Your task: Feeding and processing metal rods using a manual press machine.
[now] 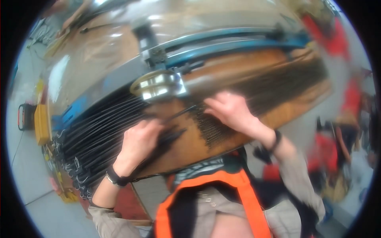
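My left hand [142, 138] is closed with its fingers round a thin black cable [183, 113], whose end points toward my right hand. The fingers of my right hand [230, 110] are curled in a pinch close to that end; blur hides what they hold, if anything. Just beyond both hands stands a shiny metal device [160, 85] with a brass-coloured rim. A bundle of long black cables [103, 125] lies left of it, running under and past my left hand. Below my right hand, many thin dark strands [214, 129] rest in a row on the wooden tabletop [190, 148].
A blue metal rail [226, 47] curves along the far side of the table. Looped wire ends [77, 168] hang at the left edge. A yellow box [41, 125] stands at the far left. Blurred people in red [327, 152] are at the right.
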{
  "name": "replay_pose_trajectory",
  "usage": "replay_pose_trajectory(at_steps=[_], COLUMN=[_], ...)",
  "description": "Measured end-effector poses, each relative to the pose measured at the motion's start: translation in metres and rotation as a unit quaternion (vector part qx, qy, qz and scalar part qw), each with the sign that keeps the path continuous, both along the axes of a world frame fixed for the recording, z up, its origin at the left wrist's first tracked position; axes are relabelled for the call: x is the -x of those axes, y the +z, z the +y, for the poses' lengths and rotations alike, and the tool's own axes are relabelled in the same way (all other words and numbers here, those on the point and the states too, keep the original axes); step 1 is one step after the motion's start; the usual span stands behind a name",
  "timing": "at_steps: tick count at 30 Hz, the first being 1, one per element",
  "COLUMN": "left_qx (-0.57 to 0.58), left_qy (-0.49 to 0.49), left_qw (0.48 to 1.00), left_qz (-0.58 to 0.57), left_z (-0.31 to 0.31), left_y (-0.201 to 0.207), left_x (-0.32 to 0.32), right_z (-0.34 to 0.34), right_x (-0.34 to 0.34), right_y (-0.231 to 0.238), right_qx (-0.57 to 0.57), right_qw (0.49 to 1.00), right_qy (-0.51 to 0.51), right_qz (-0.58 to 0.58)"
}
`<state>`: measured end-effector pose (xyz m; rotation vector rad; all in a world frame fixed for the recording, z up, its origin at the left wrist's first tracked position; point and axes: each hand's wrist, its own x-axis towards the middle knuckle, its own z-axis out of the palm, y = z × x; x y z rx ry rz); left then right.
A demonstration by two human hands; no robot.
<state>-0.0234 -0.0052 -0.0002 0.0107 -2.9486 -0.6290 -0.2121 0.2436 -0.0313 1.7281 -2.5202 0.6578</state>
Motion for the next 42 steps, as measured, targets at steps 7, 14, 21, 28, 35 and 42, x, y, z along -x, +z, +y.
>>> replay_pose_trajectory(at_steps=[7, 14, 21, 28, 35, 42], left_qx=[0.009, 0.007, -0.013, 0.119, 0.190, 0.162], left_qy=[-0.010, -0.003, -0.046, -0.096, -0.156, -0.221], left_qw=[0.999, 0.999, 0.996, 0.988, 0.968, 0.960], left_qz=[-0.046, -0.053, -0.071, -0.012, 0.048, 0.058], left_z=[0.014, 0.022, 0.025, 0.051, 0.048, 0.078], left_y=[0.017, 0.026, 0.033, 0.065, 0.112, 0.096], left_x=[0.001, -0.007, 0.001, 0.053, 0.133, 0.190], right_z=[-0.004, -0.009, 0.002, -0.002, 0.078, 0.143], right_x=[-0.019, -0.022, -0.015, 0.029, 0.094, 0.168], right_y=[-0.006, -0.020, -0.015, -0.011, 0.007, -0.004], right_qx=[0.141, 0.219, 0.231, 0.405, 0.207, 0.245], right_qw=[0.955, 0.937, 0.972, 0.900, 0.965, 0.943], right_qy=[-0.011, 0.036, 0.037, 0.096, -0.158, -0.201], right_qz=[-0.262, -0.269, 0.039, 0.132, 0.000, 0.101])
